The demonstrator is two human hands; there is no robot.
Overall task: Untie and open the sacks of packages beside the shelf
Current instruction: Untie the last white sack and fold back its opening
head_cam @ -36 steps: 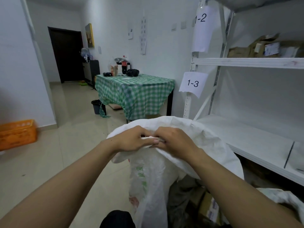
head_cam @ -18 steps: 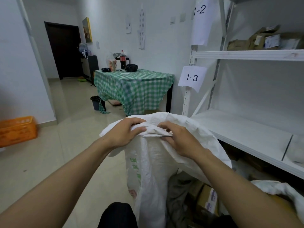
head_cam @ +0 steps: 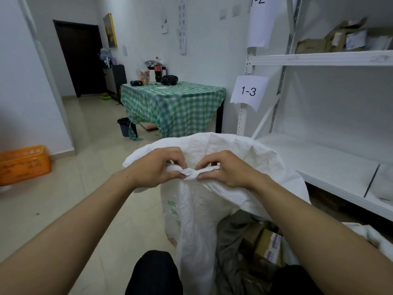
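Pinching the twisted neck (head_cam: 191,173) of the white sack (head_cam: 251,158) at ctr frame, I see both hands clamped on it: L hand (head_cam: 156,168) at the twist's 9 o'clock, R hand (head_cam: 226,170) at its 3. Sack stands just beside the shelf (head_cam: 319,160) at 3 o'clock; boxed pkgs (head_cam: 268,246) at 5.

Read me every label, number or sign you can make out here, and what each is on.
"1-3": lower paper sign on the shelf post.
"1-2": upper paper sign on that post, top cut off.
Green print on the white sack: unreadable.
Labels on the cardboard packages low in view and the boxes on the upper shelf: blurred.
Wall sheets: too small.
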